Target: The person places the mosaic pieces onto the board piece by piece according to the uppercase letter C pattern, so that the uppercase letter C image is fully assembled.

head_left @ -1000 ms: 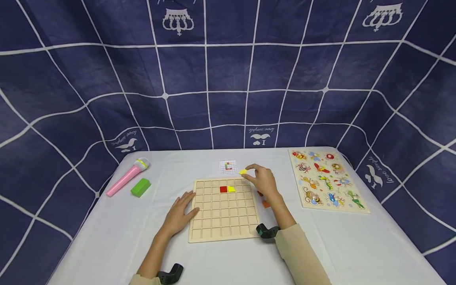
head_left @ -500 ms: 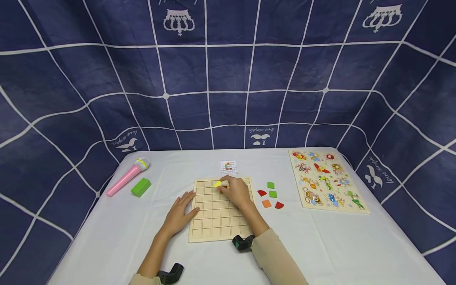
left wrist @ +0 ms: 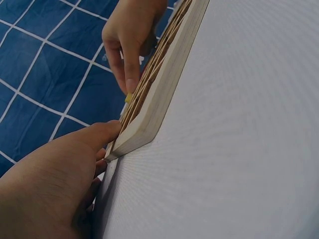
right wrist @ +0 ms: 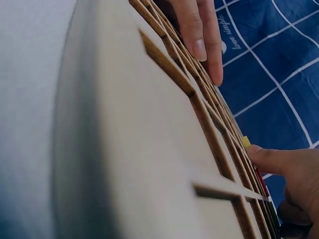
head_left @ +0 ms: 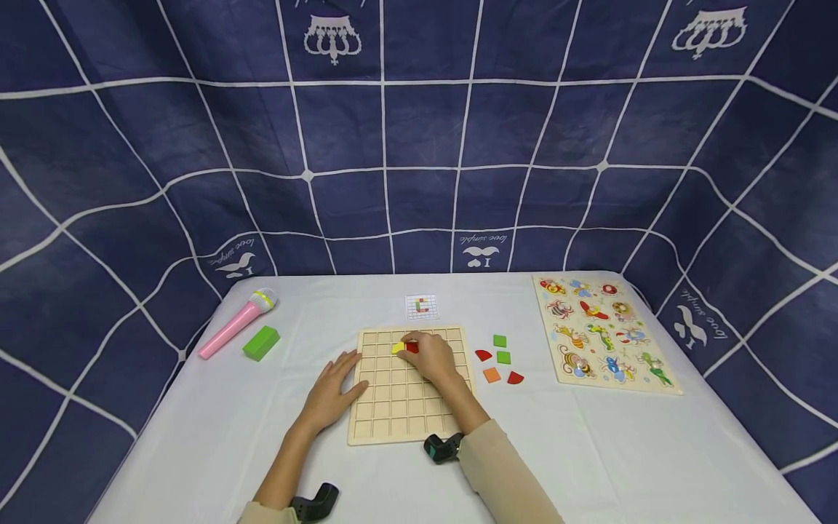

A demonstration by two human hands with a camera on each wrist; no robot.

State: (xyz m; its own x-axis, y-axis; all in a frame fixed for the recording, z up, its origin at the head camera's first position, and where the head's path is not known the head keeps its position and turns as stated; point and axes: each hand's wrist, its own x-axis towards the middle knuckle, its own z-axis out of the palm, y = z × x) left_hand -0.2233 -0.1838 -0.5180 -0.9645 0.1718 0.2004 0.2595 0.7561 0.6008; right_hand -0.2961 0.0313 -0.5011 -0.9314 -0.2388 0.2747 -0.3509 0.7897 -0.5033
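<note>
A light wooden grid board (head_left: 391, 407) lies on the white table. My left hand (head_left: 330, 393) rests along its left edge with fingers spread; in the left wrist view the thumb of that hand (left wrist: 65, 169) lies over the board's corner. Near the board's top row, my right hand (head_left: 433, 356) pinches a small yellow tile (head_left: 397, 348) at a cell just left of a red square tile (head_left: 412, 348). The right wrist view has the right thumb (right wrist: 269, 158) against the yellow tile (right wrist: 246, 141). Cells right of the red tile are covered by the right hand.
Right of the board lie green squares (head_left: 503, 357), red quarter-circle pieces (head_left: 515, 378) and an orange square (head_left: 492, 375). A printed pattern card (head_left: 422, 307) sits behind it. A pink microphone (head_left: 229, 331) and green block (head_left: 261, 343) are left, an insect puzzle (head_left: 609, 335) right.
My right hand has carried the yellow tile leftward from behind the board's right side, then lowered it to the cell left of the red tile. My left hand has stayed put.
</note>
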